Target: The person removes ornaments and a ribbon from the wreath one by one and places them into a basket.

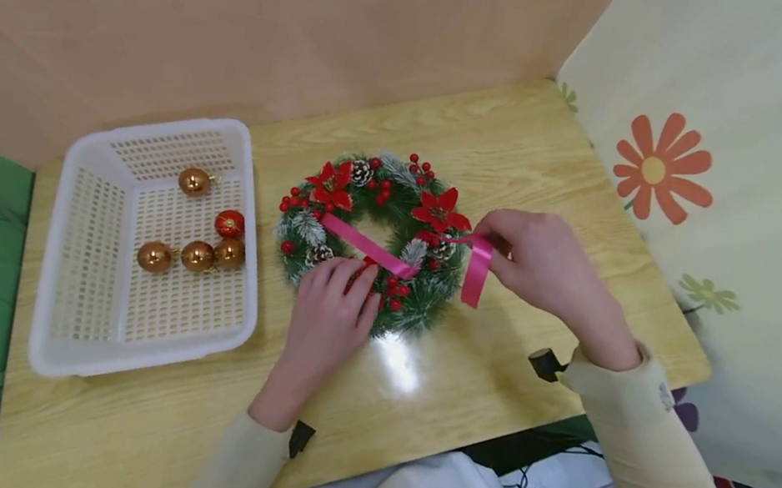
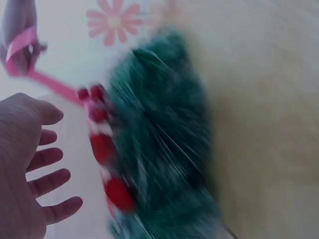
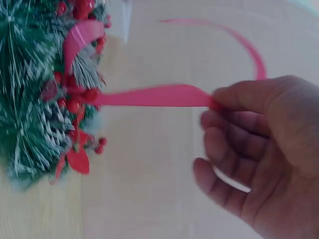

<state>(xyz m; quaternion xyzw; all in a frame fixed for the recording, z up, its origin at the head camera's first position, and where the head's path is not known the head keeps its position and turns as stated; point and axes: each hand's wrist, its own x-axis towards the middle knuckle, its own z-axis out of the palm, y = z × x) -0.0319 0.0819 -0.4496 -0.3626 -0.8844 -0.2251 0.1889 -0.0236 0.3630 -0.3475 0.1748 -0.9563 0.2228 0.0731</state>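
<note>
A green wreath (image 1: pixel 427 308) with red poinsettias, berries and frosted pinecones lies on the table. Pink ribbon (image 1: pixel 368 246) crosses its middle and is looped about its right side. To the right of the wreath, my right hand (image 1: pixel 547 263) pinches the ribbon between thumb and forefinger; a loose tail hangs down from there. In the right wrist view the ribbon (image 3: pixel 154 95) runs straight from the berries to those fingertips. My left hand (image 1: pixel 331 311) is over the wreath's near left edge. The left wrist view shows its fingers (image 2: pixel 47 181) spread and relaxed, apart from the ribbon.
On the left stands a white plastic basket (image 1: pixel 246 273) with several bronze baubles (image 1: pixel 155 257) and a red bauble (image 1: pixel 230 223) inside. The wooden table (image 1: pixel 512 144) meets a beige backdrop behind and a flower-printed sheet (image 1: pixel 777 150) on the right.
</note>
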